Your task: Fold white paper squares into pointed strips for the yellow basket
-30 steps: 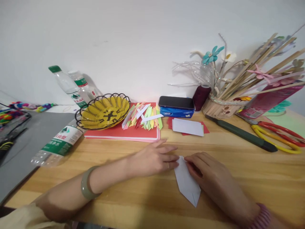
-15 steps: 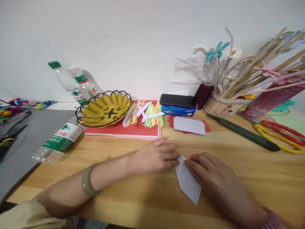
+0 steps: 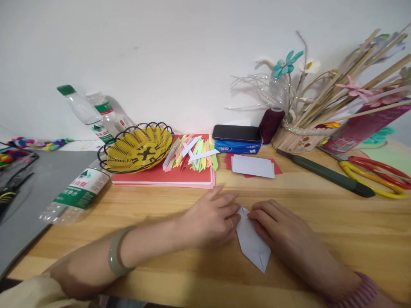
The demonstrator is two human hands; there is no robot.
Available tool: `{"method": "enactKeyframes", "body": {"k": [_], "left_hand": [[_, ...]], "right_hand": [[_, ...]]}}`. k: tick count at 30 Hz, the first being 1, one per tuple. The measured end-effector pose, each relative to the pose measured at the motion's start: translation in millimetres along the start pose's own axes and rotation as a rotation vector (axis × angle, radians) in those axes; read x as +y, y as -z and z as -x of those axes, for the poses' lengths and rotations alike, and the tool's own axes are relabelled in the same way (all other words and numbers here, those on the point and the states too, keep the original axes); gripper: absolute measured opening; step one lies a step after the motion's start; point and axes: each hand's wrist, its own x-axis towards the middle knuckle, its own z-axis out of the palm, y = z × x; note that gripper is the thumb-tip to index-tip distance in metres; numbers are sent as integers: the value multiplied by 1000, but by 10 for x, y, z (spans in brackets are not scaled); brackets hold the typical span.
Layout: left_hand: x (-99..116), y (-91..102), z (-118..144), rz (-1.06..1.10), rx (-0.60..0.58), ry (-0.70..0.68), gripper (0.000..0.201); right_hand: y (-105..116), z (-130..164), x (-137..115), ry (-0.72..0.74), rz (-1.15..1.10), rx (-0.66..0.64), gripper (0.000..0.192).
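A folded white paper piece (image 3: 252, 244) with pointed ends lies on the wooden table (image 3: 337, 231) in front of me. My left hand (image 3: 210, 218) rests flat at its upper left edge, fingertips pressing the paper's top corner. My right hand (image 3: 282, 235) lies on its right side, fingers pressing down near the same top corner. Both hands hold the paper against the table. A jade-coloured bangle (image 3: 116, 253) sits on my left wrist.
Behind the hands lie a red paper stack (image 3: 160, 176) with several folded coloured strips (image 3: 192, 155), a yellow wire basket (image 3: 138, 148), a phone on a tissue pack (image 3: 236, 138), white and red cards (image 3: 253, 166), a green-handled knife (image 3: 324, 173), scissors (image 3: 375, 178), a stick vase (image 3: 298, 137), and water bottles (image 3: 75, 194).
Both hands stay on the white paper; the fingers shift slightly along its top corner, pressing the fold. The view has drifted a little.
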Motion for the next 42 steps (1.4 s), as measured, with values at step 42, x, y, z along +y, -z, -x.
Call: {"method": "enactKeyframes", "body": {"k": [42], "left_hand": [[-80,7,-15,94,-64,-23,24]], "right_hand": [[179,254,34,44,56,58,30]]}}
